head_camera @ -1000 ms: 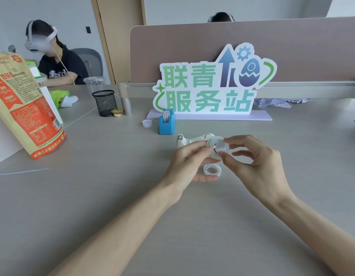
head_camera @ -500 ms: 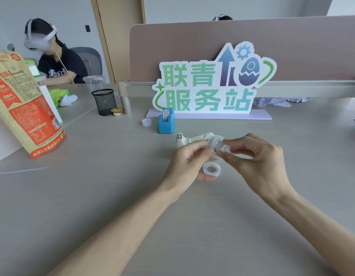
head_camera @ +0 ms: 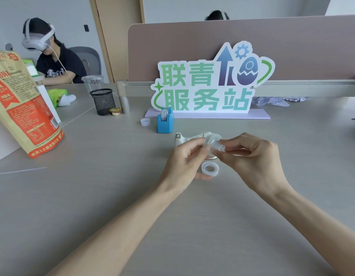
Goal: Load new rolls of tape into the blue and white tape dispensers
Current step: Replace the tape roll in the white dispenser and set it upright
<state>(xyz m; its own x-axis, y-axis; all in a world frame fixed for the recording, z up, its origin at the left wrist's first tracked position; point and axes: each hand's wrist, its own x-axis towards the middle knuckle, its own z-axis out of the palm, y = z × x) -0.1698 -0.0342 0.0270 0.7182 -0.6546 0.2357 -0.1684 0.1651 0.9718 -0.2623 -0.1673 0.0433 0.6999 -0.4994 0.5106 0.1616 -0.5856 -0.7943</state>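
Both hands, left hand (head_camera: 185,156) and right hand (head_camera: 252,156), pinch a clear tape roll (head_camera: 210,140) and its hub (head_camera: 219,146) just before the white dispenser (head_camera: 189,138); likely fitting them together, then seating them. The blue dispenser (head_camera: 165,124) looks loaded.

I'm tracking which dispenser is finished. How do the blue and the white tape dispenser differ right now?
The blue tape dispenser stands upright and untouched near the sign, with a roll seated in it; the white tape dispenser sits closer, partly hidden behind the hands. The blue one is blocky, the white one long and low. No seated roll shows in the white one. Both rest on the same grey table.
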